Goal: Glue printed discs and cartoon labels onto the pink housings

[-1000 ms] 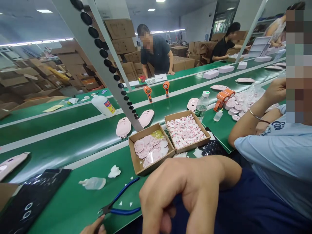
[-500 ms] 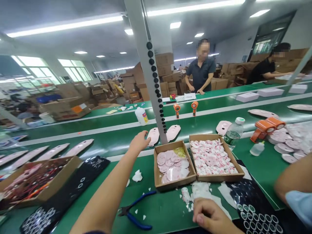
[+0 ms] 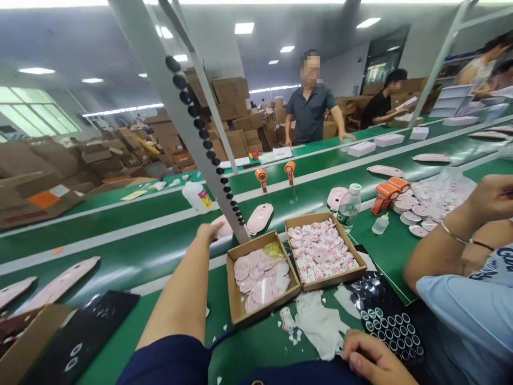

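My left hand point(image 3: 209, 233) reaches across to the conveyor belt, its fingers closed on a pink plastic cover point(image 3: 224, 226) beside the grey post. Part of that grip is hidden behind the hand. Just right of the post lies another pink cover point(image 3: 260, 218). My right hand point(image 3: 371, 357) stays low at the bench's front edge, fingers curled, next to torn white sheet material point(image 3: 318, 323); whatever it may pinch is too small to name. Ahead are a cardboard tray point(image 3: 262, 314) of pale pink discs and a second tray point(image 3: 332, 284) of small white-and-pink pieces.
A grey post point(image 3: 160, 107) rises behind the trays. A water bottle point(image 3: 349, 208), a dropper bottle point(image 3: 380, 223) and orange fan-like parts point(image 3: 387, 195) stand to the right. A neighbour's arm point(image 3: 444, 246) is close at the right. My left sleeve partly covers a blue tool handle point(image 3: 232, 334).
My left hand has moved onto the pink cover left of the post and closed on it. The view has turned right. My right hand remains low, near the white sheet.
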Demonstrator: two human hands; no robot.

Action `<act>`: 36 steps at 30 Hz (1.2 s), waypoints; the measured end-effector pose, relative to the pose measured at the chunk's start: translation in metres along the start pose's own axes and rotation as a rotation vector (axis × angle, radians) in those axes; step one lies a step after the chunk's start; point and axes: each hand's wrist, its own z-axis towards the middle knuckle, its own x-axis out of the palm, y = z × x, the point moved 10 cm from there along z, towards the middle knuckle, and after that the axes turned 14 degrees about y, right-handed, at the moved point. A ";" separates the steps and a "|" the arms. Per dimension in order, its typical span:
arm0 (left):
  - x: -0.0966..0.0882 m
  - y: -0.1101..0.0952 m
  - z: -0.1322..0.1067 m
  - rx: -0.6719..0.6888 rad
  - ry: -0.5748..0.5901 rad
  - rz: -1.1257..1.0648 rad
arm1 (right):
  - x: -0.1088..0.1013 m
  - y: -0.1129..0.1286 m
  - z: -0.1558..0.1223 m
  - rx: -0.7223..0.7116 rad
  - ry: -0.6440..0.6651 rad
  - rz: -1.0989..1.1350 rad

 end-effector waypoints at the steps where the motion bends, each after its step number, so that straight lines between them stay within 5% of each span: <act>1: -0.010 0.004 0.002 0.004 -0.017 -0.062 | 0.002 0.009 0.007 -0.017 0.021 -0.022; 5: -0.082 0.002 -0.023 0.190 -0.181 -0.317 | 0.018 0.038 0.042 -0.079 0.156 -0.067; 8: -0.141 -0.001 -0.091 0.466 -0.360 -0.459 | 0.034 0.057 0.064 -0.151 0.265 -0.119; 10: -0.160 0.005 -0.150 0.624 -0.414 -0.492 | 0.041 0.075 0.073 -0.246 0.293 -0.161; 12: -0.153 0.004 -0.205 0.796 -0.314 -0.478 | 0.045 0.100 0.079 -0.372 0.263 -0.198; 15: -0.118 0.016 -0.246 0.750 -0.104 -0.523 | 0.044 0.136 0.081 -0.523 0.174 -0.179; 19: -0.048 0.018 -0.243 0.601 0.304 -0.630 | 0.063 0.162 0.078 -0.573 0.264 -0.049; 21: -0.025 0.019 -0.237 0.599 0.373 -0.779 | 0.072 0.163 0.078 -0.544 0.268 0.026; 25: 0.038 0.041 -0.231 0.445 0.543 -1.104 | 0.066 0.157 0.083 -0.539 0.041 0.267; 27: 0.062 0.055 -0.230 0.386 0.561 -1.112 | 0.069 0.159 0.094 -0.496 0.052 0.181; 32: 0.046 0.100 -0.208 0.228 0.269 -1.137 | 0.058 0.146 0.152 -0.132 0.170 -0.618; 36: 0.025 0.132 -0.201 0.146 0.234 -1.076 | 0.060 0.117 0.204 0.012 0.281 -0.852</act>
